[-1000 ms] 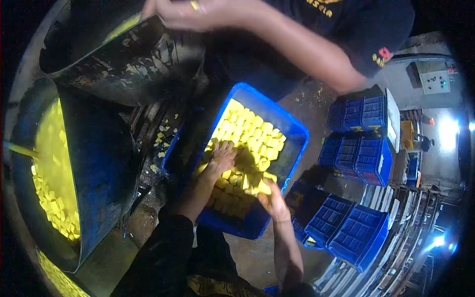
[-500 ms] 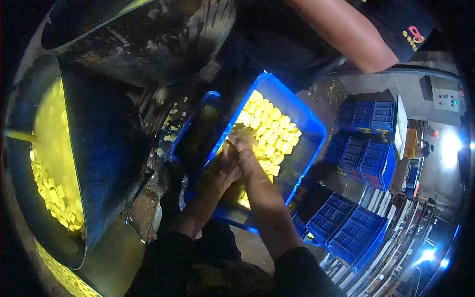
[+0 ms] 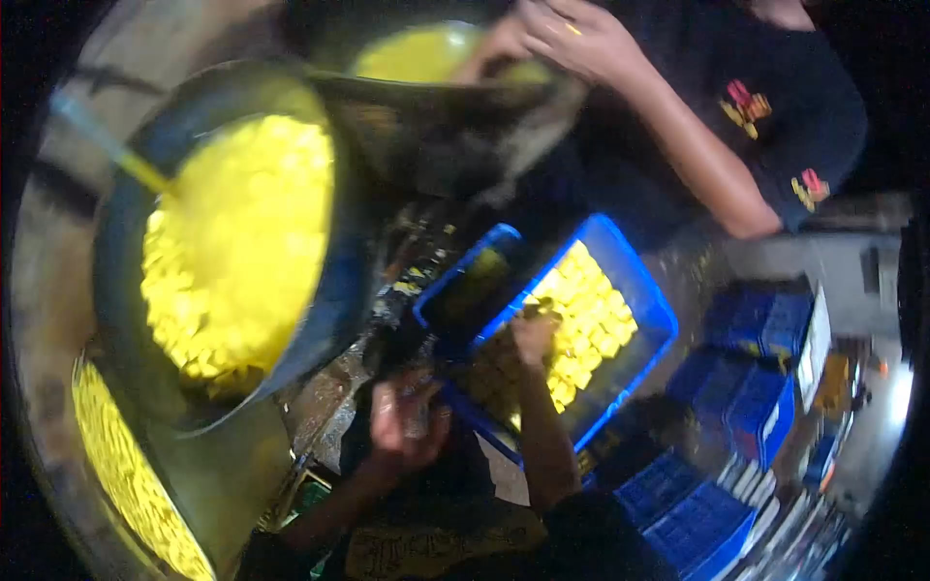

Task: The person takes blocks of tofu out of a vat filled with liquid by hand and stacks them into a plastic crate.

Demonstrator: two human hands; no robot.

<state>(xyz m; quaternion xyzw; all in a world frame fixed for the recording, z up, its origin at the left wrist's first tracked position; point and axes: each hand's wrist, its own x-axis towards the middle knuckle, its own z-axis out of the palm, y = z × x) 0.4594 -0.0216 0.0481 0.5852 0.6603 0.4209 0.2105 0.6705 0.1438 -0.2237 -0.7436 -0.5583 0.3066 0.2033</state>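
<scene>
My right hand (image 3: 536, 339) reaches into a blue plastic crate (image 3: 668, 324) half full of small yellow blocks (image 3: 586, 324). Its fingers are curled at the heap, with something dark at their tips that I cannot make out. Outside the crate, on its near left side, my left hand (image 3: 412, 421) is raised in the air. It is slightly blurred, its fingers apart, and I see nothing in it. The blocks in the crate's near left part lie in shadow.
At left stands a large dark wok (image 3: 334, 261) of yellow pieces in yellow liquid, with a long handle (image 3: 116, 145) sticking out. Another person's hands (image 3: 572, 39) are over a second pan (image 3: 417, 53). Blue crates (image 3: 688, 513) are stacked at right. A narrow blue container (image 3: 499, 237) adjoins my crate.
My hands were together in the crate; the left has pulled back out to the left while the right stays at the blocks. My view has swung left, showing more of the wok and the other person.
</scene>
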